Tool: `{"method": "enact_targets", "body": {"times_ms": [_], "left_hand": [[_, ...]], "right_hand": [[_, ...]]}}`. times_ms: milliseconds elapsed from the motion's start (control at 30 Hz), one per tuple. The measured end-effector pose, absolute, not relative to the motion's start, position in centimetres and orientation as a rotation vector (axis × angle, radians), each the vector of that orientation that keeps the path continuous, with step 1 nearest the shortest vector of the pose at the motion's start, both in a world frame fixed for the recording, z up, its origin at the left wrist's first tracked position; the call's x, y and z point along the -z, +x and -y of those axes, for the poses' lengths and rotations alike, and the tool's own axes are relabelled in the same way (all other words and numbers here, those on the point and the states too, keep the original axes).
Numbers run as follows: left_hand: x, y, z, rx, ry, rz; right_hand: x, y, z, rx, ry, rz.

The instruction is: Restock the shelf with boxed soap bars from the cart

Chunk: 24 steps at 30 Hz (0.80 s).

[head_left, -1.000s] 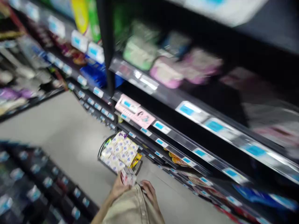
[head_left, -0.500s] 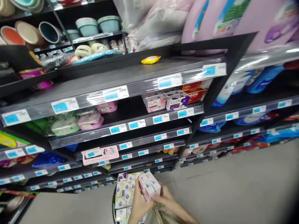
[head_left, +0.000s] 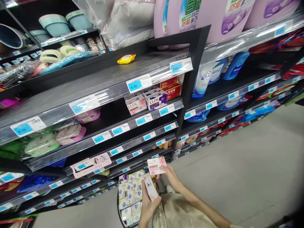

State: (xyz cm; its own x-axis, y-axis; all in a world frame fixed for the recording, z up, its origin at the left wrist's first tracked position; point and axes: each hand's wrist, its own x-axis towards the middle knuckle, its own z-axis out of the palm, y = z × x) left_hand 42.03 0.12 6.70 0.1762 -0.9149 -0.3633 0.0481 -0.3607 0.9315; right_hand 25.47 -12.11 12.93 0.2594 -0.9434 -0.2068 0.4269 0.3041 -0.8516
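My right hand [head_left: 171, 176] grips a pink and white Lux soap box [head_left: 156, 165], lifted a little toward the shelves. A second soap box [head_left: 150, 186], seen edge-on, sits in the closed fingers of my left hand [head_left: 147, 207]. Both hands hover over a round dark basket [head_left: 118, 202] on the floor, filled with several small soap boxes. More Lux boxes [head_left: 146, 101] stand on a middle shelf above a blue price tag, higher up and slightly left of my hands.
Black shop shelving [head_left: 99, 85] with blue price tags fills the left and centre; a lone yellow packet [head_left: 126, 58] lies on an upper shelf. Detergent bottles [head_left: 213, 19] and pouches sit to the right. Grey aisle floor [head_left: 237, 164] opens on the right.
The view has swung right and steadied on the shelves. The two boxes held together have been separated: my right hand has raised one, my left keeps the other.
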Motion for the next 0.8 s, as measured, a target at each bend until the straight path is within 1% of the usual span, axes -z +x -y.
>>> {"method": "enact_targets", "body": {"times_ms": [233,400,533,667,800], "left_hand": [[-9.5,39.6,1.0,1.372,1.461,0.984],[-9.7,38.1,1.2,1.405,1.477,1.033],[-8.7,36.9,0.9,1.384,1.585,1.101],[-7.8,35.9,0.0,1.347,1.612,1.124],[-7.9,35.1,-1.2,1.342,1.638,1.072]], "right_hand": [[-20.2,23.8,18.1,1.373,-0.775,-0.826],[-24.4,23.7,20.8,1.43,-0.828,-0.741],[-25.1,23.8,21.0,1.424,-0.848,-0.721],[-24.7,23.8,20.7,1.401,-0.862,-0.719],[-23.8,23.5,20.3,1.399,-0.862,-0.724]]}}
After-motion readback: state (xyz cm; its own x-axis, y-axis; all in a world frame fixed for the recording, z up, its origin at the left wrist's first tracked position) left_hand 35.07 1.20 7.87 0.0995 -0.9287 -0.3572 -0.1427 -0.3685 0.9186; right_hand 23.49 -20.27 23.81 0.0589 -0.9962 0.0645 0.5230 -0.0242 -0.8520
